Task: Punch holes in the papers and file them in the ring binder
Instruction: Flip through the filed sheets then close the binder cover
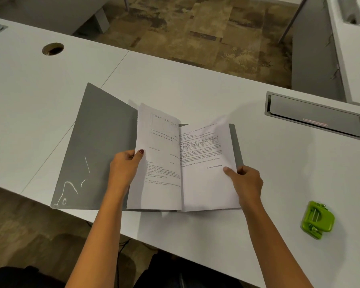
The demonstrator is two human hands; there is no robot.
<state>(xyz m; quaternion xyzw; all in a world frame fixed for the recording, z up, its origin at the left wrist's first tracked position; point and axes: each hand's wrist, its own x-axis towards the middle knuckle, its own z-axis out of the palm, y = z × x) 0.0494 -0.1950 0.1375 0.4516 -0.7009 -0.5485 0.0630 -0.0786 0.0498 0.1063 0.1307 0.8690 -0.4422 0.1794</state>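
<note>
Dark trousers (175,271) fill the bottom edge, at the near desk (195,80) edge. 2 bare forearms reach up from there to the binder (100,146).

Binder lies open on the white desk, grey inside, its left cover spread flat with white scribble marks near the lower corner. That corner sits right at the desk's near edge. A thin strip of the right cover shows past the papers (204,163).

Papers sit in the binder, parted like a book into 2 bunches, printed text and tables facing up. Rings are hidden under the sheets.

Left hand (124,171) pinches the left bunch at its outer edge, thumb on top with a dark red nail, other fingers curled behind the sheets. This bunch is lifted and tilted off the left cover.

Right hand (245,183) grips the right bunch at its outer edge, thumb pressed on the page just below a bold printed line, fingers curled under.

Green punch (318,220) lies on the desk to the right, well apart from the binder, untouched.

Grey cable hatch (316,117) is set in the desk beyond it. Round cable hole (53,48) sits far left. Brown patterned floor (206,28) shows past the desk.
</note>
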